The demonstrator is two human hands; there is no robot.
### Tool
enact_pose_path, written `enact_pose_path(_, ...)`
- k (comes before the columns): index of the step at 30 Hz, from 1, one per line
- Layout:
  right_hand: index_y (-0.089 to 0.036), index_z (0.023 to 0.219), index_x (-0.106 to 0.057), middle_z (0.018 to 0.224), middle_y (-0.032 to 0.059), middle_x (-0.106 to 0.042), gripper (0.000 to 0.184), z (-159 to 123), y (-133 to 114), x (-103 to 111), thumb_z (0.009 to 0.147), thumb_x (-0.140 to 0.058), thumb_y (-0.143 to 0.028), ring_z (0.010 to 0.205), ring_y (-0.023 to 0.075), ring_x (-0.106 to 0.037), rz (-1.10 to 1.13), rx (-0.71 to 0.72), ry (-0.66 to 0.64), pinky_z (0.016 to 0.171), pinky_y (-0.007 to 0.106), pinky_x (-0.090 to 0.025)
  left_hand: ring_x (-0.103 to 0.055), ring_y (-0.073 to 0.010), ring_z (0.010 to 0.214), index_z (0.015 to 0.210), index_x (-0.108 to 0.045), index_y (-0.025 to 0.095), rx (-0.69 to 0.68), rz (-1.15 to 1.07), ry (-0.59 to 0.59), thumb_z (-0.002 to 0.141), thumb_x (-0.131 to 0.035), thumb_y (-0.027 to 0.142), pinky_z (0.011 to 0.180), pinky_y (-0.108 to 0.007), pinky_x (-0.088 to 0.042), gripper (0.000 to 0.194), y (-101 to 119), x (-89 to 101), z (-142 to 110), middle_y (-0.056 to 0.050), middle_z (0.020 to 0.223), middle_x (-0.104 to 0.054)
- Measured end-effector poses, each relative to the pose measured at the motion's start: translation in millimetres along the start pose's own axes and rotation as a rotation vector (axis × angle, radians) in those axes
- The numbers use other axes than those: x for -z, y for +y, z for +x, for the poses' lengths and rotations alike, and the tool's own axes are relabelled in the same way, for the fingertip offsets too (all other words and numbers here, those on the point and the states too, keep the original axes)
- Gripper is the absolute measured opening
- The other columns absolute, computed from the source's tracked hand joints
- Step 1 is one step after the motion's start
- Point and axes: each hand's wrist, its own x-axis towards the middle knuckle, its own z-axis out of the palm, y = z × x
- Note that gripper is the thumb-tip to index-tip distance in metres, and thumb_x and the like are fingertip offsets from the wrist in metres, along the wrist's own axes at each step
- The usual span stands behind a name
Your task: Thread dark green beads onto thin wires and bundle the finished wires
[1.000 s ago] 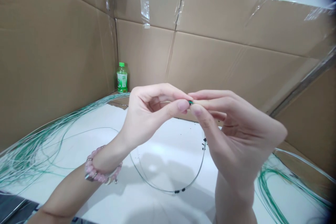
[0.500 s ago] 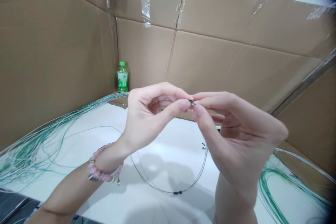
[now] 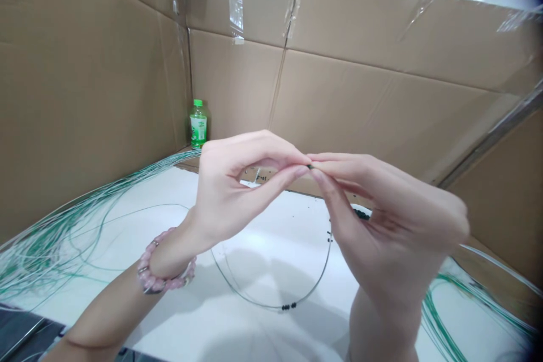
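My left hand (image 3: 237, 181) and my right hand (image 3: 382, 209) meet fingertip to fingertip above the white table (image 3: 127, 305). Both pinch the ends of a thin wire loop (image 3: 271, 304) that hangs down between them. A tiny dark bead (image 3: 310, 167) shows where the thumbs and forefingers touch. Three small dark beads (image 3: 287, 306) sit at the bottom of the loop, and a few more ride on the wire near my right palm. A pink bead bracelet (image 3: 165, 277) circles my left wrist.
Cardboard walls (image 3: 360, 79) enclose the table on three sides. A green bottle (image 3: 198, 124) stands in the back left corner. Bundles of green wire (image 3: 55, 232) lie along the left, and more green wire (image 3: 449, 317) lies at the right. Loose dark beads (image 3: 297, 218) dot the table.
Both hands stayed pinched together and shifted slightly; the left wrist turned a little and the hanging loop swayed with its beads.
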Motion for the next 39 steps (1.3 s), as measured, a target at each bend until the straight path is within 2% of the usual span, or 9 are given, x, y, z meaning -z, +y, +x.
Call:
enact_pose_path(7, -0.026, 0.088, -0.075, 0.083, -0.0033, -0.074, 0.023, 3, 8, -3, 0.08, -0.067, -0.006, 0.074, 0.0128, -0.069, 0.218, -0.179, -0.031, 0.066, 0.023, -0.062, -0.066, -0.0119, 0.069, 0.081, -0.072, 0.022, 0.01, 0.002, -0.011, 0.081, -0.068, 0.01, 0.059, -0.023, -0.055, 0.012, -3, 1.2, 0, 0.001, 0.079, -0.073)
enact_pose_path(15, -0.022, 0.08, -0.069, 0.081, -0.0024, -0.072, 0.014, 5, 11, -5, 0.077, -0.067, -0.008, 0.078, 0.013, -0.069, 0.256, -0.284, -0.085, 0.062, 0.02, -0.062, -0.063, -0.0116, 0.064, 0.079, -0.069, 0.022, -0.039, 0.123, -0.006, 0.083, -0.066, 0.016, 0.058, -0.023, -0.051, 0.009, -9, -0.5, -1, 0.002, 0.072, -0.07)
enact_pose_path(21, -0.021, 0.072, -0.068, 0.072, -0.0035, -0.071, 0.005, 13, 29, 21, 0.072, -0.07, -0.016, 0.067, 0.0129, -0.069, 0.114, -0.3, -0.566, 0.066, 0.023, -0.063, -0.06, -0.0096, 0.063, 0.077, -0.066, 0.02, -0.003, 0.16, -0.011, 0.084, -0.064, 0.016, 0.058, -0.021, -0.049, 0.008, -17, -3.1, 0, 0.002, 0.071, -0.067)
enact_pose_path(26, -0.021, 0.075, -0.071, 0.069, -0.0036, -0.071, 0.009, 14, 33, 14, 0.076, -0.069, -0.012, 0.067, 0.0107, -0.07, 0.255, -0.351, -0.313, 0.061, 0.015, -0.06, -0.061, -0.0099, 0.062, 0.076, -0.067, 0.018, 0.069, 0.105, -0.069, 0.083, -0.065, 0.017, 0.057, -0.021, -0.05, 0.007, -21, -9.7, -4, 0.001, 0.072, -0.068)
enact_pose_path(29, -0.021, 0.068, -0.068, 0.063, -0.0039, -0.068, 0.016, 14, 33, 8, 0.075, -0.068, -0.007, 0.06, 0.0104, -0.066, 0.26, -0.357, -0.295, 0.056, 0.017, -0.058, -0.062, -0.0102, 0.064, 0.079, -0.069, 0.018, 0.109, 0.005, -0.051, 0.082, -0.068, 0.021, 0.058, -0.02, -0.05, 0.005, -25, -15.9, -4, 0.0, 0.074, -0.07)
enact_pose_path(32, -0.02, 0.069, -0.067, 0.067, -0.0039, -0.068, 0.015, 15, 34, 11, 0.075, -0.067, -0.006, 0.062, 0.0097, -0.066, 0.276, -0.385, -0.284, 0.058, 0.017, -0.058, -0.064, -0.0108, 0.07, 0.084, -0.07, 0.018, 0.217, -0.108, -0.031, 0.087, -0.064, 0.032, 0.062, -0.02, -0.05, 0.016, -43, -28.4, -9, -0.001, 0.079, -0.07)
enact_pose_path(34, -0.019, 0.071, -0.065, 0.068, -0.0041, -0.067, 0.014, 17, 35, 16, 0.077, -0.066, -0.007, 0.064, 0.0088, -0.066, 0.336, -0.372, -0.242, 0.061, 0.017, -0.059, -0.065, -0.0124, 0.077, 0.09, -0.068, 0.016, 0.329, -0.11, -0.156, 0.094, -0.052, 0.037, 0.068, -0.023, -0.051, 0.026, -63, -43.0, -21, -0.004, 0.086, -0.071)
enact_pose_path(35, -0.019, 0.071, -0.065, 0.068, -0.0044, -0.067, 0.014, 17, 35, 19, 0.079, -0.065, -0.007, 0.064, 0.0082, -0.066, 0.371, -0.358, -0.216, 0.061, 0.017, -0.058, -0.064, -0.0132, 0.082, 0.092, -0.066, 0.016, 0.391, -0.057, -0.3, 0.096, -0.046, 0.036, 0.07, -0.024, -0.051, 0.029, -74, -52.2, -30, -0.006, 0.091, -0.07)
enact_pose_path(39, -0.02, 0.076, -0.066, 0.067, -0.007, -0.066, 0.016, 18, 34, 29, 0.08, -0.064, -0.005, 0.063, 0.0058, -0.067, 0.429, -0.33, -0.124, 0.057, 0.013, -0.056, -0.06, -0.0149, 0.068, 0.078, -0.066, 0.012, 0.478, 0.014, -0.663, 0.082, -0.065, 0.027, 0.064, -0.027, -0.049, 0.016, -108, -94.3, -74, -0.006, 0.076, -0.067)
